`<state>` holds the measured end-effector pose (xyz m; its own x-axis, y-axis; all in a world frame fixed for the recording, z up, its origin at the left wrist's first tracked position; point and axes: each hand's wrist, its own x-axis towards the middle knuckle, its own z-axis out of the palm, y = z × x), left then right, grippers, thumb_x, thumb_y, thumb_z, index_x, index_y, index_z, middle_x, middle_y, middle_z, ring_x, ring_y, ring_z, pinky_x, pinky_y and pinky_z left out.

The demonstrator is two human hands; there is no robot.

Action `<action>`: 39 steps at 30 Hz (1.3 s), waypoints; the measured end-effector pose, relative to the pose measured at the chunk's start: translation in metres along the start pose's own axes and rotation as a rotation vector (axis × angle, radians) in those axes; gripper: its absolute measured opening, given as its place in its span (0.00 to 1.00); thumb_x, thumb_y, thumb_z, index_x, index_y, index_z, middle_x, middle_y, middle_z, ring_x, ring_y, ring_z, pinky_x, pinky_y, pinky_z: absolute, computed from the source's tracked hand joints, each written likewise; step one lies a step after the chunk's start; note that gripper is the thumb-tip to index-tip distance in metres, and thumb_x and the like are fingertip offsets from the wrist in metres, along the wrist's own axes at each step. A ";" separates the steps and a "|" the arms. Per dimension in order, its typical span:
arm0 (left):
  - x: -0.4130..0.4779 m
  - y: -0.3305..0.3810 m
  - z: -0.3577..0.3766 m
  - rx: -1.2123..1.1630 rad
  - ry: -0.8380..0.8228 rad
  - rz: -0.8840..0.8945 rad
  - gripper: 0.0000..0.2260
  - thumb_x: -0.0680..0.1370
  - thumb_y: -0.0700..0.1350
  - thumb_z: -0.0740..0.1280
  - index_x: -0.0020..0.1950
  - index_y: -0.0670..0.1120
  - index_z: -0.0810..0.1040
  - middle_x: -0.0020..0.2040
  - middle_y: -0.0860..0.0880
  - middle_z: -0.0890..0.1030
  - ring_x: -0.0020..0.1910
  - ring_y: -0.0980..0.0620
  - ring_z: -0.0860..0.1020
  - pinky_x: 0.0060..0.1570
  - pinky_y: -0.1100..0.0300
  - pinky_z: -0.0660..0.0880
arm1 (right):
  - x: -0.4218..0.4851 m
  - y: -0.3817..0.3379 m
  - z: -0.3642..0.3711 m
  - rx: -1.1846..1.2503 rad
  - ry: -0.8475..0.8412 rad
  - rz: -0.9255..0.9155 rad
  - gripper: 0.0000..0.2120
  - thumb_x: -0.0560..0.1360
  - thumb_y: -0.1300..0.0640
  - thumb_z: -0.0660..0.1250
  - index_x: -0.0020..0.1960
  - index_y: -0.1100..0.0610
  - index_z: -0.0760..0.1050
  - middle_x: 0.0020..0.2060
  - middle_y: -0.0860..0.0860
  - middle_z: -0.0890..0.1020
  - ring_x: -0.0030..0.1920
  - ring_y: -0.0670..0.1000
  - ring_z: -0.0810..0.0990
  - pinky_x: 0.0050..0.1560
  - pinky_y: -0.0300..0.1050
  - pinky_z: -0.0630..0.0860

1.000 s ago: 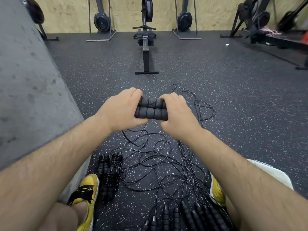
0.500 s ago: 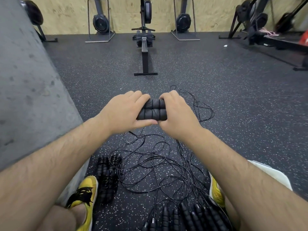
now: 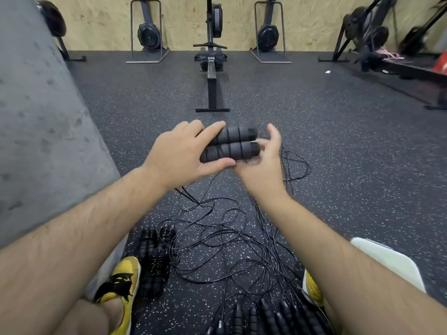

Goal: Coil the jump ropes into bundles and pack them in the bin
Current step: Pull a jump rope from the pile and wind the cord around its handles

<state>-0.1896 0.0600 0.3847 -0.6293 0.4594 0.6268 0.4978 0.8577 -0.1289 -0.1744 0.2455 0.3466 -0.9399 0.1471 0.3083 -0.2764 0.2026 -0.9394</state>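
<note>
Above the tangled ropes (image 3: 229, 238), left hand (image 3: 183, 153) grips two handles (image 3: 232, 143); right hand (image 3: 263, 165) beside them, fingers loose.

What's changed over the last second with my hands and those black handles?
The right hand has let go of the two black ribbed foam handles and opened beside their end. The left hand still grips them. The tangle of loose black ropes lies unchanged.

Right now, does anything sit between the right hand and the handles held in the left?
Nothing visible does. The left hand grips the two foam handles; the open right hand is right at their free ends.
</note>
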 end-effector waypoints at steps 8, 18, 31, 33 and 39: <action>-0.002 0.005 -0.017 -0.201 0.009 -0.049 0.37 0.75 0.75 0.55 0.79 0.58 0.65 0.47 0.51 0.75 0.48 0.48 0.76 0.43 0.53 0.75 | -0.015 0.007 0.097 -0.170 -0.570 -0.081 0.19 0.73 0.62 0.70 0.64 0.56 0.74 0.49 0.39 0.75 0.49 0.37 0.73 0.47 0.27 0.68; -0.018 -0.045 -0.035 -0.182 -0.082 0.090 0.34 0.77 0.71 0.59 0.79 0.56 0.66 0.47 0.51 0.74 0.46 0.48 0.75 0.44 0.54 0.73 | 0.008 -0.015 0.047 -0.125 -0.690 0.009 0.09 0.80 0.62 0.67 0.46 0.49 0.77 0.24 0.35 0.76 0.27 0.36 0.72 0.33 0.31 0.68; -0.028 -0.053 -0.020 0.087 -0.094 0.115 0.34 0.76 0.74 0.55 0.77 0.58 0.70 0.47 0.48 0.76 0.42 0.46 0.75 0.31 0.56 0.72 | 0.017 -0.029 -0.011 -0.161 -0.535 0.114 0.15 0.77 0.46 0.70 0.32 0.46 0.80 0.26 0.43 0.68 0.26 0.45 0.64 0.29 0.38 0.60; -0.025 -0.049 -0.018 0.116 -0.089 0.099 0.34 0.76 0.74 0.54 0.77 0.58 0.70 0.46 0.48 0.75 0.42 0.46 0.75 0.31 0.58 0.69 | 0.015 -0.026 -0.012 -0.180 -0.508 0.048 0.09 0.74 0.44 0.73 0.44 0.49 0.85 0.28 0.44 0.73 0.28 0.44 0.67 0.34 0.40 0.63; -0.020 -0.042 -0.006 0.154 -0.104 0.107 0.36 0.75 0.74 0.55 0.78 0.57 0.69 0.46 0.47 0.75 0.40 0.46 0.74 0.29 0.58 0.70 | 0.010 -0.024 -0.015 -0.519 -0.322 -0.060 0.13 0.71 0.39 0.74 0.47 0.48 0.82 0.31 0.43 0.81 0.33 0.43 0.77 0.38 0.44 0.74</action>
<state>-0.1943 0.0129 0.3822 -0.6398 0.5641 0.5219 0.4728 0.8243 -0.3113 -0.1741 0.2569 0.3743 -0.9616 -0.1629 0.2210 -0.2728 0.6587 -0.7012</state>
